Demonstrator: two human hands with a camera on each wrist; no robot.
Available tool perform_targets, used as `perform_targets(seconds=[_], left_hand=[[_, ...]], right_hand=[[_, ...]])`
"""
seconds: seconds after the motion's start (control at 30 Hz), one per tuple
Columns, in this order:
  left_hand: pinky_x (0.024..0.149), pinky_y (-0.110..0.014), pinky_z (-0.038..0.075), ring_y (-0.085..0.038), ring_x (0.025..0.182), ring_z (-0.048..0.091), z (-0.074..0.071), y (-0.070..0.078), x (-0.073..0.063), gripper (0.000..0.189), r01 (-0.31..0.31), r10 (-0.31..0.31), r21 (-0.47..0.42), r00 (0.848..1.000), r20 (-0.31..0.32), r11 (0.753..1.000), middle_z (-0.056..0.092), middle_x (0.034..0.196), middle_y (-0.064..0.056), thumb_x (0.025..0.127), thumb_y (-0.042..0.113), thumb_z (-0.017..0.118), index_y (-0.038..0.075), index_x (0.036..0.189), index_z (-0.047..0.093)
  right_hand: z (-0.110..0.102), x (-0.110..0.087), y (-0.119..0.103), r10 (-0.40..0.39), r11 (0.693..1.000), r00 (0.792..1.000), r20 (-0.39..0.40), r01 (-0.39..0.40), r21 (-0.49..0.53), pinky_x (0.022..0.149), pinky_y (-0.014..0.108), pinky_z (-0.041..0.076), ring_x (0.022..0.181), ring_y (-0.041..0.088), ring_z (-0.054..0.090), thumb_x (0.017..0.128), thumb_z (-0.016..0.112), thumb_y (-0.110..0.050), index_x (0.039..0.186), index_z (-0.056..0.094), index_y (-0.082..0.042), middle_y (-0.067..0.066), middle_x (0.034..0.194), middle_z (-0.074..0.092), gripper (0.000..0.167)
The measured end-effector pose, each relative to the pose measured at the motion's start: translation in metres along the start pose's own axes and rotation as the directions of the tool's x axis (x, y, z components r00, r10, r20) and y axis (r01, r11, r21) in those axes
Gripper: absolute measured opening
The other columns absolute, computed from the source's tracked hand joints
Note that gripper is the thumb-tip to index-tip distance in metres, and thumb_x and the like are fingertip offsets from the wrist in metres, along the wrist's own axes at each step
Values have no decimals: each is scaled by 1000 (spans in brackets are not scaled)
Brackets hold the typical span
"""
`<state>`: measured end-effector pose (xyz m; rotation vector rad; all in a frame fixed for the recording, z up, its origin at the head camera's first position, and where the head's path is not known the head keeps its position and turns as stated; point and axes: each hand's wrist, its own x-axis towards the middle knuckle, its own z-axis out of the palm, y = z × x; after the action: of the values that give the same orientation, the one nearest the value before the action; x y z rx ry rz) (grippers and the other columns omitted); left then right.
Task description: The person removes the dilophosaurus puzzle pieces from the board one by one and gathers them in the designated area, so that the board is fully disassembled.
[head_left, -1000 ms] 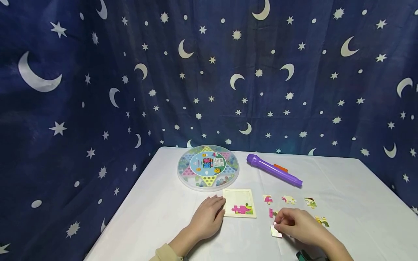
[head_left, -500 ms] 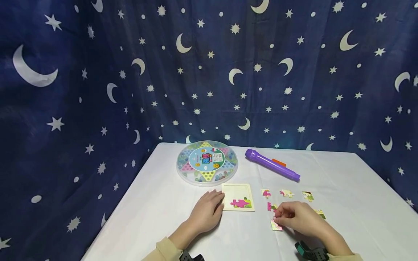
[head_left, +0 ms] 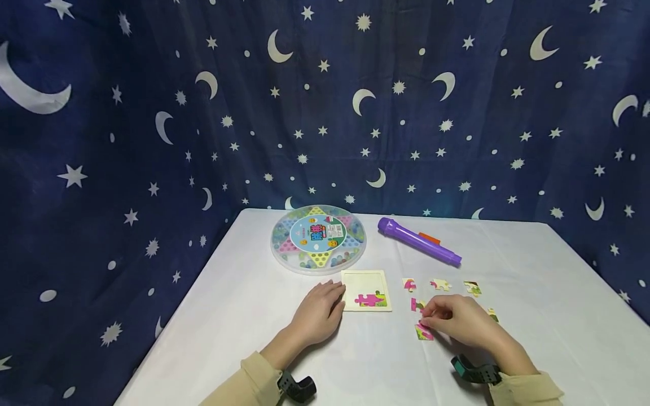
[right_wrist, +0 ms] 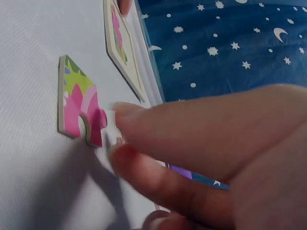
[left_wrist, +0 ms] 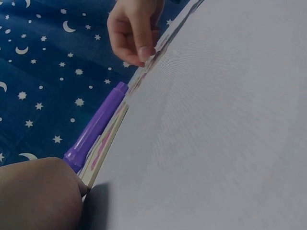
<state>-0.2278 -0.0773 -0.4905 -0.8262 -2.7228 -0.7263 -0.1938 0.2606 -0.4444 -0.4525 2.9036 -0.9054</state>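
Observation:
My left hand (head_left: 316, 314) lies on the table with its fingertips at the left edge of a pale puzzle tray (head_left: 363, 280). Pink and green pieces fill the tray's lower right corner. Over a loose pink and green puzzle piece (head_left: 424, 332) hovers my right hand (head_left: 459, 320). Seen from the right wrist, that puzzle piece (right_wrist: 79, 105) lies flat, with thumb and forefinger slightly parted just beside its knob and nothing between them. Another puzzle piece (head_left: 416, 305) sits right behind it, partly covered by the right hand.
More loose puzzle pieces (head_left: 440, 285) are spread behind and beside the right hand. A purple toy microphone (head_left: 419, 242) lies farther back. Behind the tray is a round Chinese checkers set (head_left: 319, 239) with marbles. A starry dark blue curtain (head_left: 325, 113) closes off the back and left.
The head view has tilted up, so everything sits lower-to-higher in frame. The piece under my right fingers went from pale to pink and green. My left hand stays at the tray.

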Motion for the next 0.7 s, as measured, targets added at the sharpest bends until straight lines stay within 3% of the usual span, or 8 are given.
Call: perform_targets(seconds=[0.17,0.33,0.53,0.7], left_hand=[[120,-47,30,-30,140,48,-2,1,1,40,7,-7,0,1000,2,1000,60,142,-12,104,20,57,1,139,61],[119,-48,31,-32,139,48,-1,4,1,43,4,-4,5,1000,-11,1000,60,142,-13,104,27,58,2,138,62],[120,-49,31,-32,140,48,-1,5,2,49,14,-14,12,1000,-7,1000,59,143,-13,101,34,62,2,139,62],[120,-50,29,-32,141,46,-2,6,1,45,5,-5,7,1000,13,1000,58,145,-13,102,27,60,2,140,61]], right_hand=[[6,8,-11,-18,1000,995,-94,16,-27,57,25,42,65,10,50,91,79,-27,91,73,-28,-15,80,63,6],[17,21,-32,-107,993,983,-148,98,-65,56,27,40,63,10,46,91,79,-22,100,76,-24,-10,95,66,10],[27,45,-60,-162,980,984,-78,151,-131,61,27,48,69,8,51,90,80,-24,112,77,-18,-3,105,68,22],[37,65,-71,-209,964,978,10,208,-165,80,37,54,80,12,58,89,81,-23,118,75,-12,0,107,69,31]])
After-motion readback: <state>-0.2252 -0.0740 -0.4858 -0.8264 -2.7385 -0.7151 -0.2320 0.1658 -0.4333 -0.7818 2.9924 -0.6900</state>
